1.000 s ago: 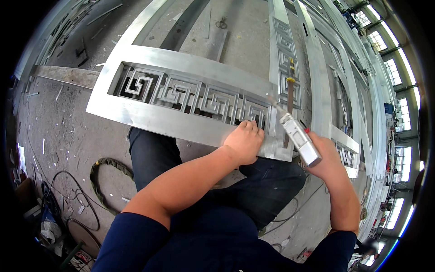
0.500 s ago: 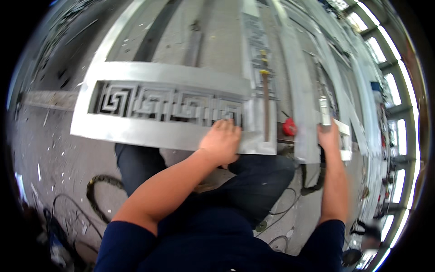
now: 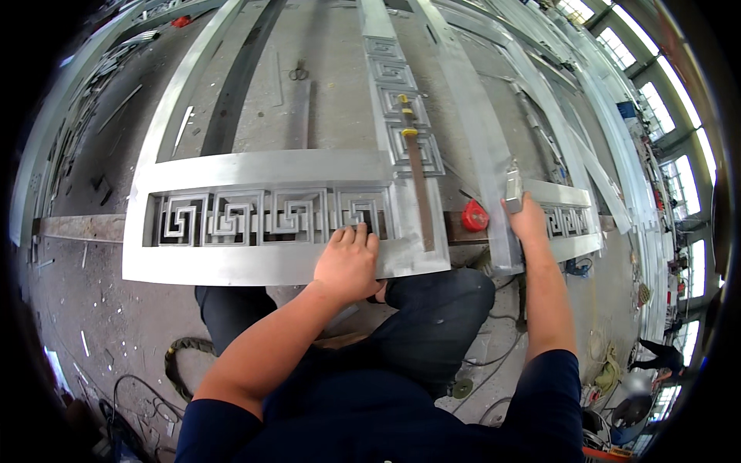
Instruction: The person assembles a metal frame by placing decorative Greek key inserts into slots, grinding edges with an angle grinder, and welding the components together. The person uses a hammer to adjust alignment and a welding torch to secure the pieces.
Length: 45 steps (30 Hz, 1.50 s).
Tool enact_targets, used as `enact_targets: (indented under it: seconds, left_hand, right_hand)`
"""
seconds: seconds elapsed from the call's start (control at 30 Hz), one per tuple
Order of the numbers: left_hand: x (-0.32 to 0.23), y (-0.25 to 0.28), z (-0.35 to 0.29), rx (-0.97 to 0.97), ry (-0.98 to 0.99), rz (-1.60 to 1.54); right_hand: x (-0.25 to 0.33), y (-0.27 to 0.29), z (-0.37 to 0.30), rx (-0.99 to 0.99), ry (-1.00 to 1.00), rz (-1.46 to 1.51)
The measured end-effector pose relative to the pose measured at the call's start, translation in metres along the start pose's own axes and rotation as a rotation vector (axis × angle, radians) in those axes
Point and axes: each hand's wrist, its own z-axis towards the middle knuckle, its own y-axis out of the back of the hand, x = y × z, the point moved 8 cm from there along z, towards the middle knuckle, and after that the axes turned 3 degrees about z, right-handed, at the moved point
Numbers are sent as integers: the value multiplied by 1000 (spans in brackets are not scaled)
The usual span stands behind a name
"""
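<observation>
A silvery metal frame [image 3: 201,266] with a row of square spiral inserts [image 3: 234,217] lies across my knees. Over its near rail my left hand [image 3: 345,262] is closed, fingertips at the rail's inner edge beside the rightmost insert; the thumb is mostly hidden. My right hand [image 3: 529,220] grips a silver, block-shaped handheld tool with a narrow tip [image 3: 514,188], held upright above a long metal bar [image 3: 472,116]. Its exact kind is unclear. Just left of that hand rests a red tape measure [image 3: 475,215].
A brown strip with yellow pieces [image 3: 417,177] lies on the frame's right side, near more spiral inserts [image 3: 392,73]. A second patterned frame [image 3: 571,245] is at right. Cables [image 3: 494,359] and a hose [image 3: 179,363] lie on the floor. Another person [image 3: 662,356] is far right.
The view has shifted, showing more of the far floor. My right hand has brought the silver tool left, toward the long bar and the tape measure. My left hand stays on the frame's near rail.
</observation>
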Motion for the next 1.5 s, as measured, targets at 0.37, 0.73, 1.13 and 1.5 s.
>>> enact_targets:
  seconds: [0.37, 0.73, 1.13, 1.5]
  left_hand:
    - [3, -8, -3, 53, 8, 93]
    - [2, -4, -1, -23, -13, 62]
    - [5, -6, -5, -49, 5, 59]
    - [5, -9, -8, 40, 12, 94]
  right_hand:
    - [30, 55, 13, 23, 221, 86]
    - [254, -27, 77, 129, 218, 514]
    - [228, 125, 47, 245, 221, 812]
    - [102, 140, -169, 481, 162, 1725]
